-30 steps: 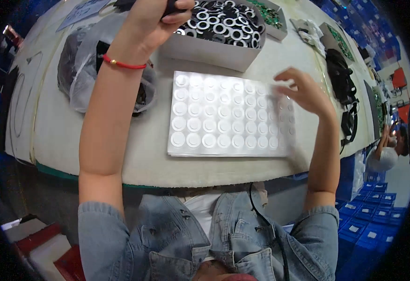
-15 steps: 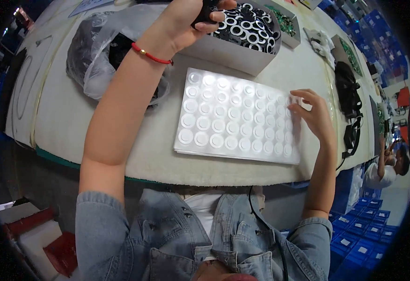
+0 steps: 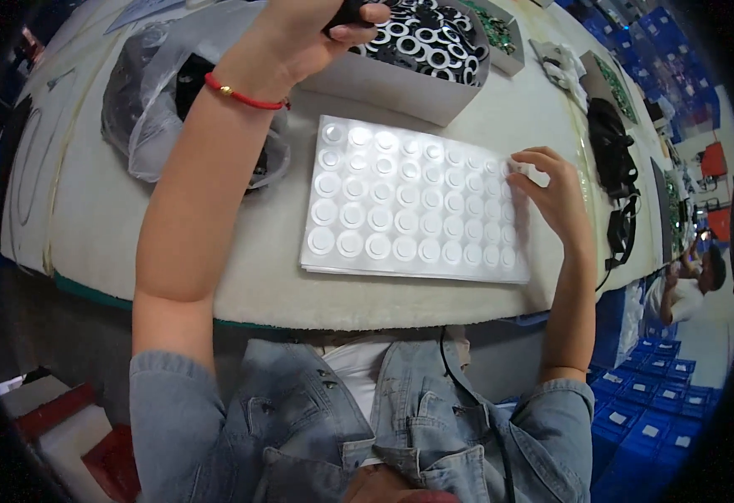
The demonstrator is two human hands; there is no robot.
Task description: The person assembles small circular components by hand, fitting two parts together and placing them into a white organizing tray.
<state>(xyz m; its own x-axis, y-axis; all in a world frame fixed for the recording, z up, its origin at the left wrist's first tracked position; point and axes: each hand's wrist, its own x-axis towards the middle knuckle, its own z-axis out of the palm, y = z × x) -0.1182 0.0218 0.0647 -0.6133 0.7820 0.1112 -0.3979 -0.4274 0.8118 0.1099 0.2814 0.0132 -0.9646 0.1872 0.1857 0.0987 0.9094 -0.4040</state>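
Observation:
My left hand (image 3: 321, 38) is at the top edge of the picture, beside a box of parts. Its fingers are closed round a black piece (image 3: 348, 17), partly cut off by the frame. In front of me lies a stack of white sheets (image 3: 417, 272) bearing rows of round, ring-marked stickers. My right hand (image 3: 555, 189) is at the far right corner of the stack, thumb and fingers curled toward each other in a pinch. What lies between those fingertips, if anything, is too small to tell.
The grey-white box (image 3: 400, 92) holds many black and white rings (image 3: 434, 42). Left of it sits a translucent plastic bag (image 3: 145, 117) with black contents. A box of green parts (image 3: 497, 33) stands behind. Black straps (image 3: 614, 159) lie at right. Another person (image 3: 677, 293) is far right.
The whole scene has shifted slightly left and up in the picture. Both hands keep nearly the same pose beside the box and the sheets.

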